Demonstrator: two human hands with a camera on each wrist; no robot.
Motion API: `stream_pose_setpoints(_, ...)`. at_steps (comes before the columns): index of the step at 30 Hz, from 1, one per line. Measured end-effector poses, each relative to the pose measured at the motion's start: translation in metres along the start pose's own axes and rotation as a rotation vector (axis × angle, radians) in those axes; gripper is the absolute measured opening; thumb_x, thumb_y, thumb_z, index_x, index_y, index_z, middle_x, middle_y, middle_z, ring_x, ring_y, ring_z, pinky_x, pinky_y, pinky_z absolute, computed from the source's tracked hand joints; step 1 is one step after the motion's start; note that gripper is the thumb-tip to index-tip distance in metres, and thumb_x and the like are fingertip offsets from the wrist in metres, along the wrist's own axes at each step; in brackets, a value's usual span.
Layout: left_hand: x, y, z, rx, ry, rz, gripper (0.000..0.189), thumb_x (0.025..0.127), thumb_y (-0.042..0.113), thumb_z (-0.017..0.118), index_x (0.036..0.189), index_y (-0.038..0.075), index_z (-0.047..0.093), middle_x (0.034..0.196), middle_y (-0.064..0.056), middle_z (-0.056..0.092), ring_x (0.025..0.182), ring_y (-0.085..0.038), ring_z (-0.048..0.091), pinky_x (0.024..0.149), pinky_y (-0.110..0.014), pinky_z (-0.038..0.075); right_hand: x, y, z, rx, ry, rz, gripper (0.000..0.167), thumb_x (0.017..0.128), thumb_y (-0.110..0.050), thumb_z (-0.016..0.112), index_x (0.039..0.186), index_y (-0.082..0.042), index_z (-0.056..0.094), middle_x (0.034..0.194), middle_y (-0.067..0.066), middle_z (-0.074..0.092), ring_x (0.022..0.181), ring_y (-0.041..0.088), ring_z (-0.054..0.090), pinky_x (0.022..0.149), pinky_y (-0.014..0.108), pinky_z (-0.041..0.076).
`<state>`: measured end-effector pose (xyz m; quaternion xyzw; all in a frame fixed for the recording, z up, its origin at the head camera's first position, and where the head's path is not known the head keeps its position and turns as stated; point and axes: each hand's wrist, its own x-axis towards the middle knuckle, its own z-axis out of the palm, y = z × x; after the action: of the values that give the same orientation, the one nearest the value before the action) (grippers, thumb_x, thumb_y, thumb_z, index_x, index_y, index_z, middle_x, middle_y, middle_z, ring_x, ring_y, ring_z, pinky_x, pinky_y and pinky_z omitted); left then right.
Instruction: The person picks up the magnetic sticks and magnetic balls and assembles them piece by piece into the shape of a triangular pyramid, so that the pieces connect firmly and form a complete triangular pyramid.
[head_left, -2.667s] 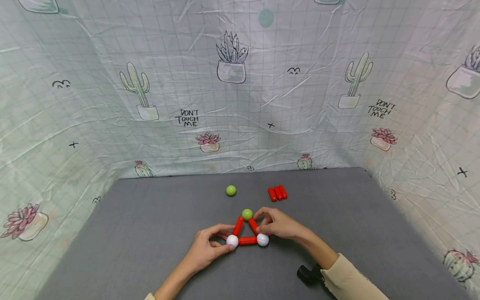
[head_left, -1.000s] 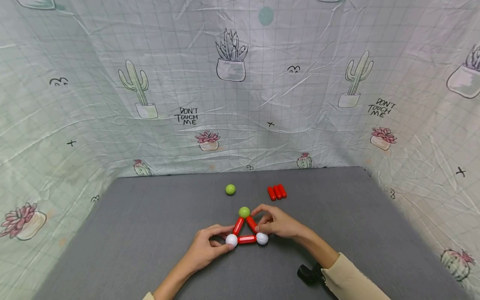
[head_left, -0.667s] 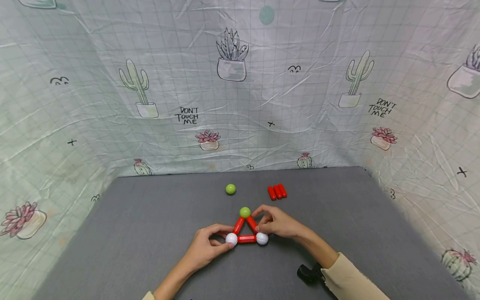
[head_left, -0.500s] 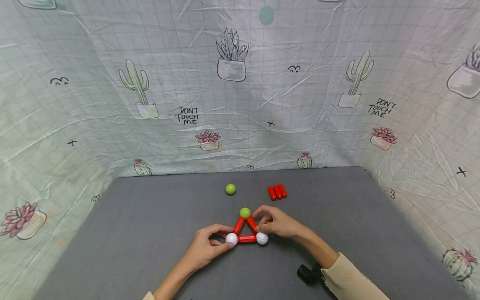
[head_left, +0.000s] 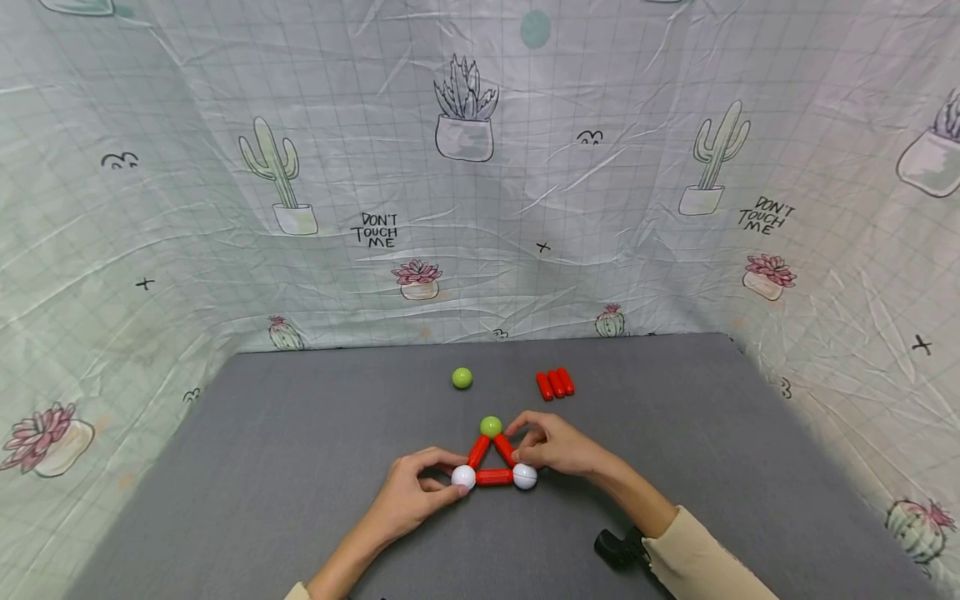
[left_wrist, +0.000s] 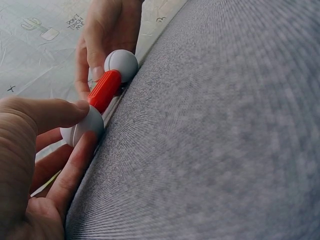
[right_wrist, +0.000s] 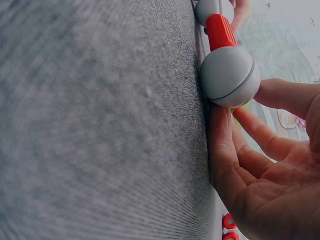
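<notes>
On the grey table lies a triangle built of three red rods [head_left: 494, 477], with a green ball [head_left: 491, 427] at its far corner and white balls at the two near corners. My left hand [head_left: 411, 492] grips the left white ball [head_left: 463, 477] between thumb and fingers. At the triangle's right side, my right hand [head_left: 558, 443] holds on by the right white ball [head_left: 525, 477], its thumb at the lower end of the right rod [head_left: 505, 448] and its index fingertip close to the green ball. The right wrist view shows fingers against the white ball [right_wrist: 230, 76].
Behind the triangle sits a loose green ball [head_left: 462, 378]. Three loose red rods [head_left: 555, 384] lie side by side to its right. A black object [head_left: 619, 549] shows beside the right sleeve. A printed cloth [head_left: 465, 208] hangs around the table's back and sides.
Since the earliest frame the triangle's green corner has shifted very slightly left. Both hands keep almost the same hold and place. The loose pieces lie as before.
</notes>
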<state>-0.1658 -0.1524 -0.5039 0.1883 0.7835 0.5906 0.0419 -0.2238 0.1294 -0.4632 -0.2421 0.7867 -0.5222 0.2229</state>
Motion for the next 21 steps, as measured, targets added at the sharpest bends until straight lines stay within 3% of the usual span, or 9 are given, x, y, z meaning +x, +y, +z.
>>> stream_pose_setpoints(6,-0.0002,0.0004,-0.0004,-0.005,0.004,-0.002,0.035,0.085,0.019,0.087,0.117,0.010,0.075,0.116,-0.010,0.074,0.077,-0.008,0.072,0.068,-0.025,0.061,0.0001,-0.0002,-0.0003,0.007,-0.001,0.012,0.034,0.093,-0.005,0.066,0.124,0.007,0.059,0.091,0.018,0.075,0.075,0.011,0.061,0.069,0.024,0.050)
stream_pose_setpoints(12,-0.0006,0.0010,-0.0010,-0.004,0.008,-0.012,0.035,0.085,0.018,0.087,0.116,0.010,0.075,0.116,-0.010,0.074,0.076,-0.008,0.072,0.068,-0.025,0.061,0.0010,-0.0005,-0.0023,0.023,-0.014,0.055,0.032,0.095,-0.008,0.066,0.124,0.005,0.060,0.092,0.009,0.075,0.079,0.011,0.063,0.076,0.028,0.056)
stream_pose_setpoints(21,-0.0009,0.0005,-0.0014,-0.007,0.002,-0.037,0.036,0.085,0.019,0.087,0.118,0.010,0.075,0.113,-0.010,0.073,0.074,-0.010,0.074,0.069,-0.025,0.061,-0.0003,-0.0027,-0.0099,0.039,-0.017,0.073,0.033,0.098,-0.010,0.062,0.127,0.005,0.059,0.106,0.018,0.074,0.090,0.017,0.070,0.083,0.039,0.062)
